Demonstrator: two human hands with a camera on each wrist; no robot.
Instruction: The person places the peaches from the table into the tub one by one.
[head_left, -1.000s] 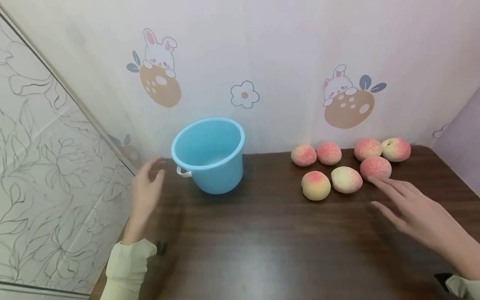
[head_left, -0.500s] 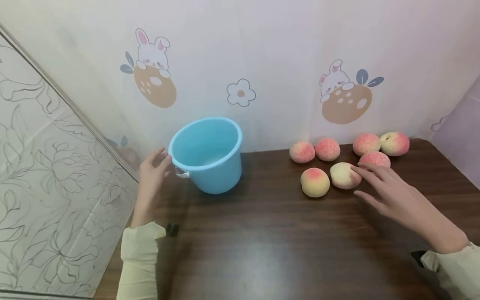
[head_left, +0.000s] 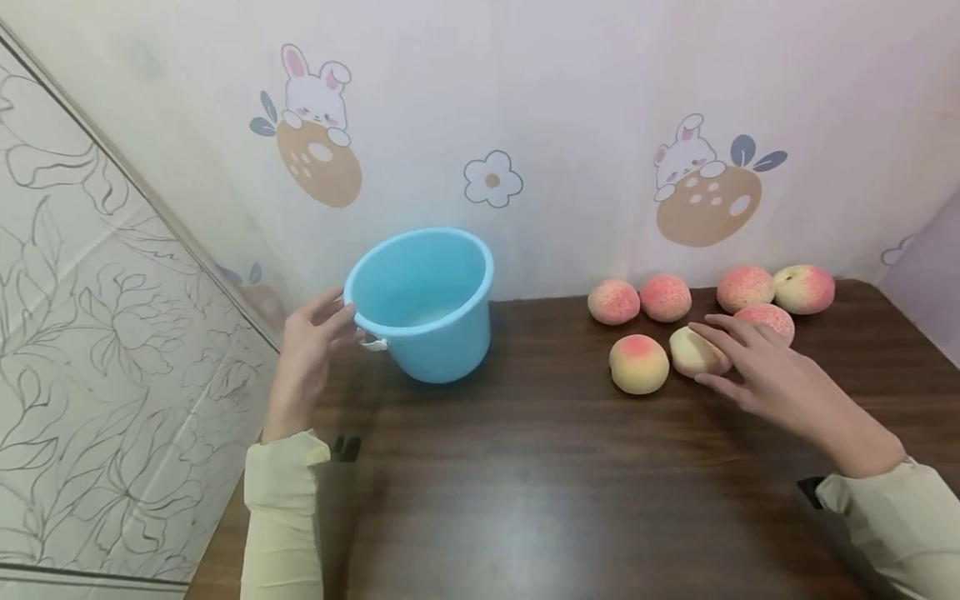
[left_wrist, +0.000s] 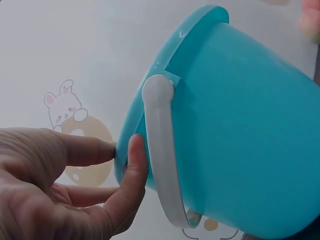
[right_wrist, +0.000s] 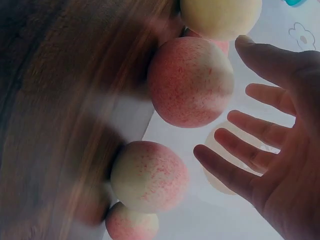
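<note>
No text, label, brand, number or sign can be read in any of the three views.
</note>
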